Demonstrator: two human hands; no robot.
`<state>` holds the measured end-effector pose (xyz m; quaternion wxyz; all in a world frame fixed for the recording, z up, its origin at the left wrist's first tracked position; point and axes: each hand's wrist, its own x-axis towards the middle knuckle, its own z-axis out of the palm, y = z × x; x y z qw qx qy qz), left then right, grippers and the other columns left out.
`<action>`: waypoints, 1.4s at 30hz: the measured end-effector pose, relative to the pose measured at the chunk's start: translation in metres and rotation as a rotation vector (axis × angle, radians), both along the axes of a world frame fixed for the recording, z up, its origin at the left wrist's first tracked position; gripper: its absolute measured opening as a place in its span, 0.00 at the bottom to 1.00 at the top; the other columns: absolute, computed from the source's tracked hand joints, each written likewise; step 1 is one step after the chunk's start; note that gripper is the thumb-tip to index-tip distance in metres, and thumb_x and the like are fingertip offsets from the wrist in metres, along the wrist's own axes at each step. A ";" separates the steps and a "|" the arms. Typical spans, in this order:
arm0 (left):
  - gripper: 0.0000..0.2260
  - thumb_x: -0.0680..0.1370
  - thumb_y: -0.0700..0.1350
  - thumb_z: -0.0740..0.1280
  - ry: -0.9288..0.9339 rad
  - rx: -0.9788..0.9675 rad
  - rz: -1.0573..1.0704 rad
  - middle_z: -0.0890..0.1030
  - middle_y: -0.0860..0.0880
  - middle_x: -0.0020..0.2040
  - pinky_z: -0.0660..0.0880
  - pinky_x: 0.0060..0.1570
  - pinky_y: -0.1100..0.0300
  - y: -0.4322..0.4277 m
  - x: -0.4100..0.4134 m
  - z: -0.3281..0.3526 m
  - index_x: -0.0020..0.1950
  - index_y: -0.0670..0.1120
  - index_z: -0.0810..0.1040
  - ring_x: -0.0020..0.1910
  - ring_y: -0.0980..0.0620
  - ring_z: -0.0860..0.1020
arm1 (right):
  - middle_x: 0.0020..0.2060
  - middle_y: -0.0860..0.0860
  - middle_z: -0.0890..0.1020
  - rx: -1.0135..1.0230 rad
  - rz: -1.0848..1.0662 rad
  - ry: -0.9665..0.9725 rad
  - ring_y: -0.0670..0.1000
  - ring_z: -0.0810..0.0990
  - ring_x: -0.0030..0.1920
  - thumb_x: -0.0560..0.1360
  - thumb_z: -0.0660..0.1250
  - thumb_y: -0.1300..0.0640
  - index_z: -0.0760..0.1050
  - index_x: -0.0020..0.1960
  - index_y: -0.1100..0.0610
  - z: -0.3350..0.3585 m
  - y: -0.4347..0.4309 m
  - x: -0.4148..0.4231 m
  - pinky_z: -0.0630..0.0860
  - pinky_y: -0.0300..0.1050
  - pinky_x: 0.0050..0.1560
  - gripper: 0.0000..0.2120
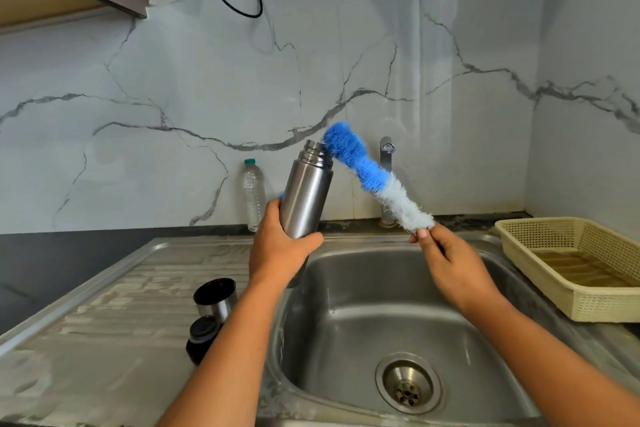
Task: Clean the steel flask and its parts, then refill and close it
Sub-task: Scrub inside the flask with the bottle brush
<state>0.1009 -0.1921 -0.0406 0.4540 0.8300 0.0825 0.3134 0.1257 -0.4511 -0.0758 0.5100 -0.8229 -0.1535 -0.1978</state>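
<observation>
My left hand [277, 246] grips the lower body of the open steel flask [306, 194], held tilted above the sink's left rim. My right hand [446, 260] pinches the handle of a blue and white bottle brush [374, 177]. The brush's blue tip touches the flask's threaded mouth from the right, outside the opening. The flask's steel cup lid [216, 298] stands upside down on the drainboard. A black stopper [202, 336] sits just in front of the cup lid.
The steel sink [381, 315] with its drain lies below my hands. A tap [387, 156] stands behind the brush. A clear plastic water bottle [254, 194] stands at the wall. A cream plastic basket [571, 263] sits on the right counter.
</observation>
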 end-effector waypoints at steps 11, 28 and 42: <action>0.42 0.66 0.56 0.77 0.073 0.430 0.260 0.75 0.52 0.64 0.78 0.47 0.50 -0.001 -0.002 0.004 0.75 0.60 0.60 0.55 0.45 0.78 | 0.33 0.49 0.77 -0.180 -0.054 0.039 0.47 0.73 0.33 0.85 0.56 0.46 0.74 0.44 0.51 0.002 -0.010 0.008 0.69 0.44 0.35 0.15; 0.43 0.65 0.57 0.80 0.048 0.622 0.440 0.77 0.48 0.62 0.79 0.51 0.48 0.014 -0.003 0.005 0.75 0.55 0.64 0.55 0.44 0.79 | 0.49 0.51 0.80 -0.168 -0.100 0.150 0.51 0.76 0.47 0.86 0.53 0.45 0.76 0.64 0.54 0.005 -0.011 0.011 0.68 0.46 0.47 0.19; 0.46 0.65 0.54 0.79 0.122 0.456 0.098 0.73 0.53 0.66 0.78 0.51 0.50 0.004 -0.005 0.003 0.79 0.60 0.59 0.57 0.48 0.77 | 0.35 0.55 0.76 -0.121 0.063 0.118 0.49 0.73 0.37 0.85 0.56 0.45 0.71 0.41 0.57 0.012 -0.004 -0.001 0.68 0.47 0.40 0.20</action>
